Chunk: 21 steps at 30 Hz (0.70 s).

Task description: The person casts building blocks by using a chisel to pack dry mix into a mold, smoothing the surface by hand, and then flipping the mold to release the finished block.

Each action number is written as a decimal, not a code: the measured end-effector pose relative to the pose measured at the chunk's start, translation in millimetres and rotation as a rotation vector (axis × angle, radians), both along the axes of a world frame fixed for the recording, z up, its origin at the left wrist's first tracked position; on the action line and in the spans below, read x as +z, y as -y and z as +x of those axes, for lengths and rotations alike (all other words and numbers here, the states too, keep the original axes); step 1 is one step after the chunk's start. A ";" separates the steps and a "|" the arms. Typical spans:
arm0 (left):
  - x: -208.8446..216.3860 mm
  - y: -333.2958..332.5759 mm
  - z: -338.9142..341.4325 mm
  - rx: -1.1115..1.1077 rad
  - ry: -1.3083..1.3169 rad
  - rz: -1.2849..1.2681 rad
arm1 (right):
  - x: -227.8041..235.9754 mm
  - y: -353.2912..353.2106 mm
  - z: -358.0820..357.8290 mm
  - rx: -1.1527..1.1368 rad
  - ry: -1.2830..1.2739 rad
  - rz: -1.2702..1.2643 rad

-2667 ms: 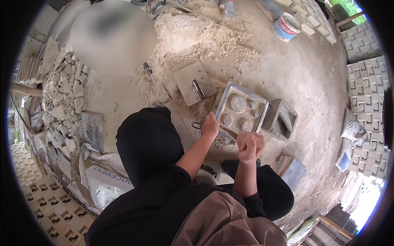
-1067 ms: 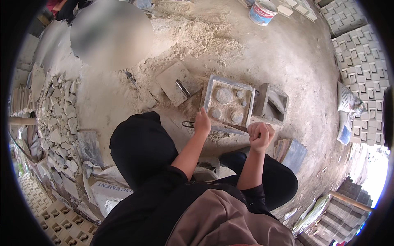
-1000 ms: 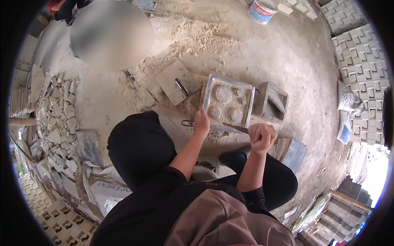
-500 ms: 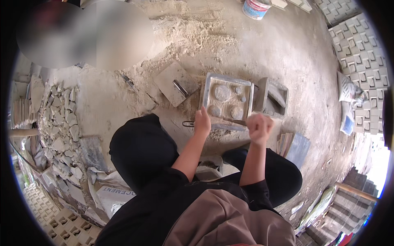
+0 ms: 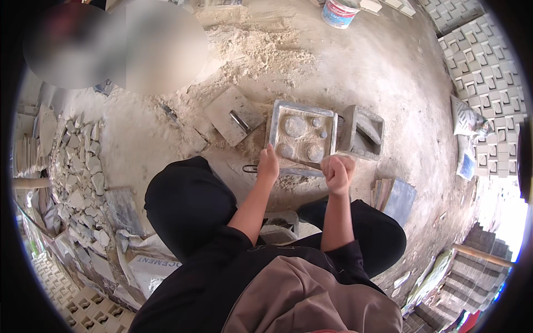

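A square metal mould (image 5: 306, 107), dusty and grey, lies on the ground in front of me with several round discs inside. My left hand (image 5: 268, 165) is closed on its near left corner, thumb pointing up along the edge. My right hand (image 5: 337, 173) makes a fist around a thin, dark, flat tool (image 5: 311, 164), whose exact kind I cannot make out. The tool lies across the near side of the mould, and the fist hides its handle. By my left hand, a metal loop handle (image 5: 250, 168) sticks out beside the mould's near bar.
A square plate with a metal bar handle (image 5: 225, 108) lies left of the mould. To the right stands a grey box (image 5: 347, 135) with a slanted piece inside. Thin boards (image 5: 401, 201) lean near my right knee. Broken rubble (image 5: 80, 177) is heaped left; a bucket (image 5: 337, 15) stands far off.
My right hand has moved slightly left toward the mould, the thin tool still in it. My left hand stays at the mould's corner. The whole view has shifted a little.
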<state>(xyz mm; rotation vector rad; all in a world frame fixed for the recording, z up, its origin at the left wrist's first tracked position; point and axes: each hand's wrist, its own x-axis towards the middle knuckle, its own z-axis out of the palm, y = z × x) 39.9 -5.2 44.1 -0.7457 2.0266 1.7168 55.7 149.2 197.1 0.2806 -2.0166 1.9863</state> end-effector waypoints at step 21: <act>9.9 1.7 2.7 -0.065 -0.001 -0.032 | 12.3 -28.6 5.9 -0.017 0.061 -0.294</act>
